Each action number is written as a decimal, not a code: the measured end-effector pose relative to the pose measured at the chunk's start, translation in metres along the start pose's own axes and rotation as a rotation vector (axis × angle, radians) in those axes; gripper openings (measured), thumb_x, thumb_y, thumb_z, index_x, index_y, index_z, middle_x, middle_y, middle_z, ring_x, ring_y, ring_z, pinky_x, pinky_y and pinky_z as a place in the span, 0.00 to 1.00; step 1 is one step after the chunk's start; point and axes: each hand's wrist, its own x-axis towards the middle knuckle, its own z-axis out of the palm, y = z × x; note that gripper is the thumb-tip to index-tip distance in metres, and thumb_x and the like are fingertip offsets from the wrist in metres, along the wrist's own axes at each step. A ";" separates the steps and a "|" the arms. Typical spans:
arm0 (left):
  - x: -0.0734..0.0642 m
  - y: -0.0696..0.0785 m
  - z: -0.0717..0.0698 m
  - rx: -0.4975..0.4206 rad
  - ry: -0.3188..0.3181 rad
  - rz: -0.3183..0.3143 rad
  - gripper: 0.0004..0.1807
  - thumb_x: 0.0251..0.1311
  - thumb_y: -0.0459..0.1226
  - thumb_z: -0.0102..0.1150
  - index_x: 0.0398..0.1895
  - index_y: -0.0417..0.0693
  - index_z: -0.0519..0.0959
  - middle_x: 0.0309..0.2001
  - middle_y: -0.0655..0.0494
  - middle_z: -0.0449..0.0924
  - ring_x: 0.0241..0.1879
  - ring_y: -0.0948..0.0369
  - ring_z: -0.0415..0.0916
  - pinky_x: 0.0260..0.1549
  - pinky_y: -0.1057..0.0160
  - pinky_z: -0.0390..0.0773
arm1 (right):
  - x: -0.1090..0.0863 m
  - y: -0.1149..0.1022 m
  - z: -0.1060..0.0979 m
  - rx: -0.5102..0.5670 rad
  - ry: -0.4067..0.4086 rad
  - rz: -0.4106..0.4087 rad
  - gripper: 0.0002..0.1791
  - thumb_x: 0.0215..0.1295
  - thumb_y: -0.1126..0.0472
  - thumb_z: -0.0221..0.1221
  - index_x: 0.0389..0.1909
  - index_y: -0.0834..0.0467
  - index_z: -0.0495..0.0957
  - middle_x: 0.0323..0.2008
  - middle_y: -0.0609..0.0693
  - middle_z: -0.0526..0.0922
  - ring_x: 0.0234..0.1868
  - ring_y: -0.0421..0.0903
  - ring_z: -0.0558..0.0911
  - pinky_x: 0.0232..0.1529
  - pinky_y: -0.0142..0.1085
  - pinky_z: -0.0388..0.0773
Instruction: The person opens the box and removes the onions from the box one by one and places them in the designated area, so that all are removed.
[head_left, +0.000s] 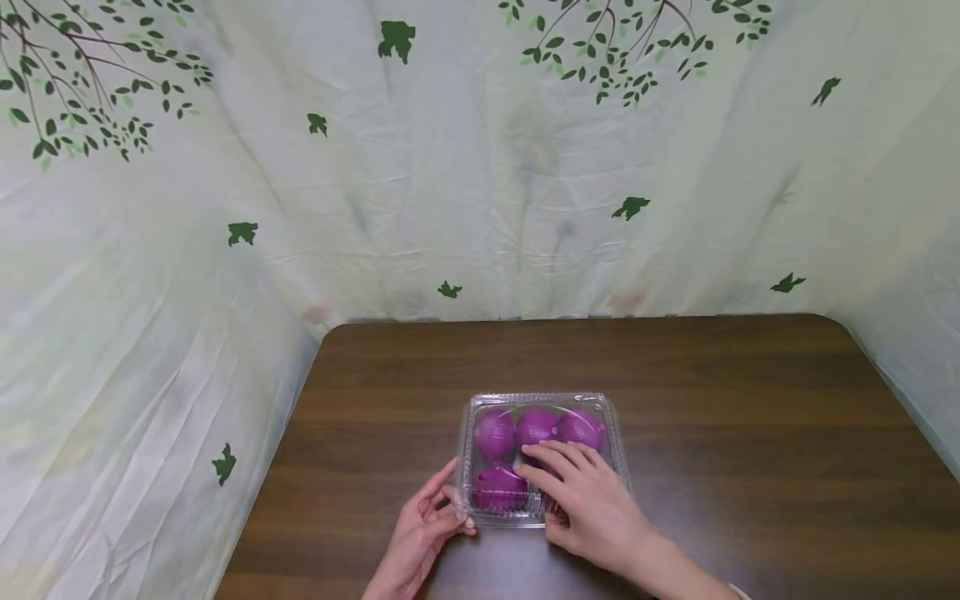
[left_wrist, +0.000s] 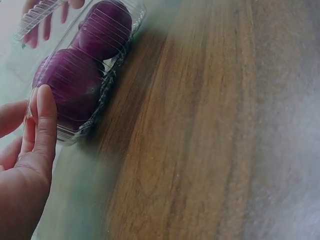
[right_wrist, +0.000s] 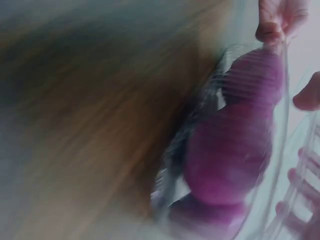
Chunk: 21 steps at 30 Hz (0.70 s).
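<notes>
A clear plastic clamshell container [head_left: 477, 402] stands on the table with several red onions [head_left: 494, 434] inside, in rows. In the left wrist view, onions [left_wrist: 67, 85] show through its ribbed wall. My left hand [head_left: 422, 533] grips the container's front left corner, its thumb at the front and its fingers along the side. Over the front right part is my right hand [head_left: 596, 508], with bent fingers across the top and the thumb at the front edge. The right wrist view has a strip of the clear lid [right_wrist: 295, 185] between thumb and fingers. The right hand hides some onions.
The container sits near the front of a dark brown wooden table [head_left: 750, 433] with rounded back corners. Behind and beside it hangs a pale cloth [head_left: 480, 192] printed with leaves and branches.
</notes>
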 end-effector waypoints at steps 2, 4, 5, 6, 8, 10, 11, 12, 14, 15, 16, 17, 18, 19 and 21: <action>0.001 0.001 0.000 0.003 -0.003 -0.004 0.44 0.58 0.19 0.54 0.77 0.36 0.49 0.40 0.51 0.70 0.34 0.60 0.79 0.41 0.58 0.83 | -0.007 0.005 -0.002 -0.011 0.010 0.048 0.40 0.39 0.54 0.68 0.62 0.48 0.76 0.65 0.48 0.72 0.64 0.50 0.69 0.62 0.51 0.64; 0.001 0.001 0.000 0.005 -0.005 -0.010 0.44 0.58 0.19 0.54 0.77 0.36 0.49 0.40 0.51 0.70 0.34 0.60 0.78 0.41 0.59 0.83 | -0.013 0.009 -0.003 -0.021 0.016 0.095 0.40 0.39 0.50 0.68 0.62 0.48 0.76 0.65 0.48 0.72 0.65 0.51 0.68 0.63 0.52 0.62; 0.001 0.002 0.000 0.007 -0.006 -0.014 0.43 0.58 0.19 0.54 0.77 0.36 0.49 0.40 0.51 0.70 0.34 0.59 0.78 0.41 0.59 0.83 | -0.016 0.011 -0.004 -0.022 0.017 0.114 0.40 0.40 0.49 0.69 0.62 0.49 0.76 0.66 0.48 0.72 0.65 0.51 0.68 0.64 0.52 0.60; 0.001 0.002 0.000 0.010 -0.006 -0.016 0.43 0.58 0.20 0.54 0.77 0.36 0.49 0.40 0.51 0.70 0.34 0.59 0.79 0.41 0.59 0.83 | -0.019 0.013 -0.004 -0.021 0.019 0.133 0.40 0.40 0.48 0.69 0.62 0.49 0.76 0.66 0.48 0.71 0.65 0.52 0.68 0.65 0.53 0.59; 0.002 0.002 -0.001 0.013 -0.006 -0.022 0.43 0.58 0.19 0.54 0.76 0.35 0.49 0.40 0.51 0.70 0.34 0.59 0.79 0.41 0.59 0.83 | -0.024 0.015 -0.005 -0.014 0.016 0.167 0.40 0.41 0.46 0.69 0.62 0.48 0.76 0.67 0.48 0.70 0.67 0.52 0.66 0.66 0.55 0.56; 0.002 0.003 -0.001 0.019 -0.004 -0.025 0.43 0.58 0.19 0.54 0.76 0.35 0.49 0.40 0.50 0.70 0.34 0.59 0.79 0.41 0.59 0.83 | -0.028 0.016 -0.005 -0.006 0.018 0.203 0.41 0.41 0.45 0.70 0.63 0.48 0.75 0.68 0.48 0.69 0.68 0.52 0.65 0.67 0.57 0.54; 0.001 0.003 -0.001 0.022 -0.003 -0.026 0.43 0.58 0.19 0.54 0.76 0.35 0.49 0.40 0.50 0.70 0.34 0.59 0.79 0.41 0.58 0.83 | -0.031 0.017 -0.006 -0.004 0.025 0.218 0.42 0.41 0.44 0.71 0.63 0.48 0.75 0.68 0.48 0.69 0.68 0.52 0.65 0.67 0.58 0.54; 0.001 0.004 -0.001 0.026 -0.003 -0.026 0.43 0.58 0.19 0.54 0.76 0.35 0.49 0.41 0.50 0.70 0.34 0.59 0.79 0.41 0.58 0.83 | -0.033 0.017 -0.005 -0.001 0.030 0.238 0.42 0.41 0.44 0.71 0.63 0.48 0.74 0.69 0.47 0.68 0.69 0.52 0.64 0.67 0.57 0.55; 0.001 0.004 -0.001 0.027 -0.003 -0.027 0.43 0.58 0.19 0.54 0.76 0.35 0.49 0.41 0.50 0.70 0.34 0.58 0.79 0.41 0.58 0.83 | -0.037 0.017 -0.005 0.004 0.048 0.261 0.44 0.40 0.45 0.71 0.64 0.48 0.73 0.69 0.48 0.68 0.70 0.51 0.64 0.67 0.55 0.56; 0.001 0.004 -0.001 0.027 -0.006 -0.026 0.43 0.58 0.20 0.54 0.76 0.36 0.49 0.41 0.50 0.70 0.34 0.58 0.79 0.41 0.58 0.83 | -0.039 0.018 -0.004 0.004 0.059 0.268 0.45 0.39 0.45 0.72 0.65 0.49 0.73 0.69 0.48 0.68 0.70 0.51 0.64 0.68 0.52 0.56; 0.001 0.004 -0.001 0.026 -0.009 -0.024 0.43 0.58 0.20 0.54 0.76 0.36 0.49 0.41 0.50 0.70 0.34 0.58 0.79 0.41 0.58 0.83 | -0.041 0.018 -0.004 0.005 0.067 0.272 0.45 0.39 0.45 0.72 0.65 0.49 0.73 0.69 0.48 0.68 0.70 0.51 0.64 0.69 0.48 0.56; 0.001 0.004 -0.001 0.027 -0.015 -0.021 0.43 0.58 0.20 0.54 0.77 0.37 0.49 0.41 0.50 0.70 0.34 0.58 0.79 0.41 0.57 0.83 | -0.042 0.018 -0.004 0.007 0.071 0.274 0.45 0.39 0.45 0.71 0.66 0.49 0.73 0.69 0.47 0.67 0.70 0.51 0.64 0.70 0.44 0.56; 0.001 0.004 -0.002 0.030 -0.025 -0.016 0.43 0.58 0.20 0.54 0.77 0.37 0.49 0.41 0.50 0.70 0.34 0.58 0.79 0.41 0.57 0.83 | -0.043 0.018 -0.004 0.010 0.070 0.279 0.45 0.40 0.45 0.71 0.66 0.48 0.72 0.69 0.47 0.67 0.70 0.50 0.64 0.70 0.40 0.55; 0.001 0.004 -0.002 0.033 -0.037 -0.010 0.44 0.58 0.20 0.54 0.77 0.39 0.49 0.41 0.50 0.70 0.34 0.58 0.79 0.41 0.57 0.83 | -0.043 0.018 -0.004 0.013 0.070 0.279 0.45 0.40 0.45 0.71 0.66 0.48 0.72 0.69 0.47 0.67 0.70 0.50 0.64 0.70 0.38 0.56; 0.001 0.003 -0.003 0.046 -0.067 0.005 0.45 0.59 0.20 0.54 0.78 0.41 0.47 0.41 0.50 0.70 0.35 0.58 0.80 0.42 0.57 0.83 | -0.044 0.018 -0.004 0.022 0.072 0.279 0.45 0.41 0.46 0.71 0.66 0.49 0.72 0.69 0.47 0.67 0.70 0.50 0.64 0.68 0.39 0.62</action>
